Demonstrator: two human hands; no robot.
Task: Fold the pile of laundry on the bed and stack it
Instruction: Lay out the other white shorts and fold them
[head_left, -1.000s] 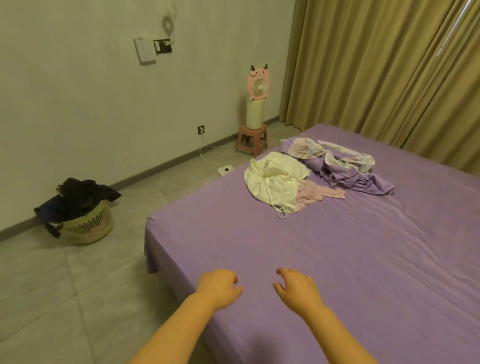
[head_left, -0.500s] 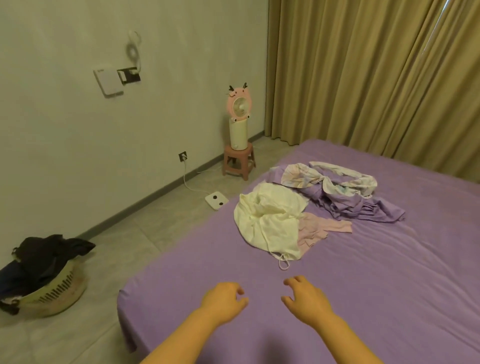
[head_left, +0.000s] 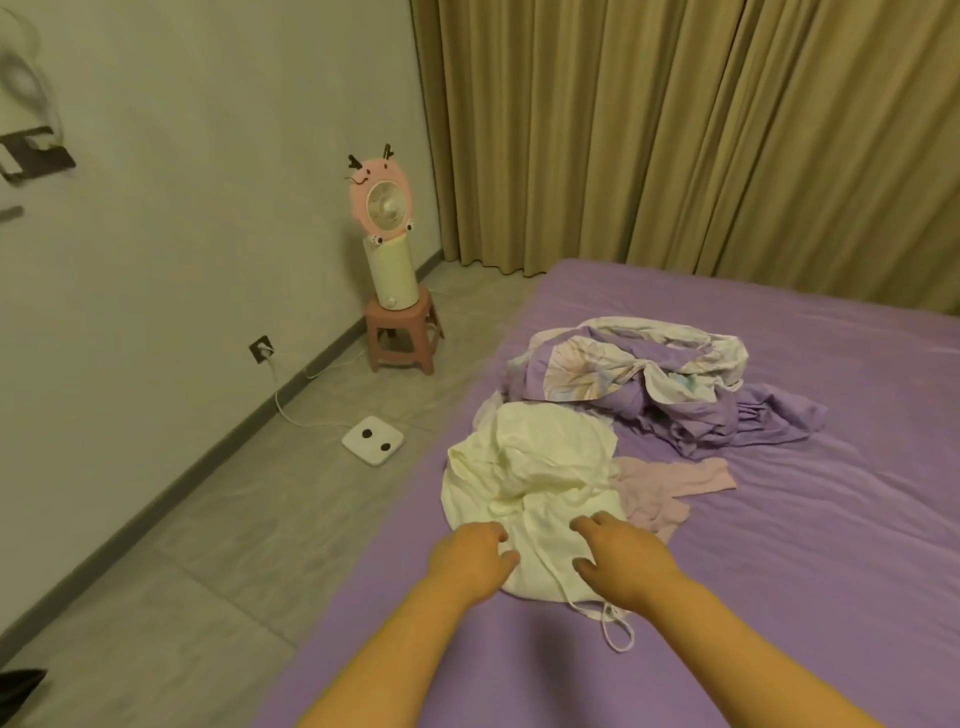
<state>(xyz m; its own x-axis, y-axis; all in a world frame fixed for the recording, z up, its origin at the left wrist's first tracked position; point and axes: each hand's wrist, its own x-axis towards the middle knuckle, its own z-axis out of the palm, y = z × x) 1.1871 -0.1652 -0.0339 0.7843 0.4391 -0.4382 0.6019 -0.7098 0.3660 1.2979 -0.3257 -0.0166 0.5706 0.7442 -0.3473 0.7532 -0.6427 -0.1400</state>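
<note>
Nearest the camera, both bare forearms reach out over the bed. The left hand and the right hand sit at the near edge of a cream top, fingers loosely bent and not closed round any cloth; whether they touch the fabric or hang just above it I cannot tell. A thin cord from the top trails onto the sheet just beside the right wrist.

Just right of the cream top, touching it, lies a small pink garment, crumpled. Beyond both is a heap of purple cloth with a pale printed piece lying over it, all rumpled together.

On the floor left of the bed are a white scale, then a pink stool carrying a pink fan, with curtains behind.

As I read it, the task is at its very start: nothing is folded, no stack exists, and every piece is left to do. The cream top looks to be first, needing to be picked up and spread flat
</note>
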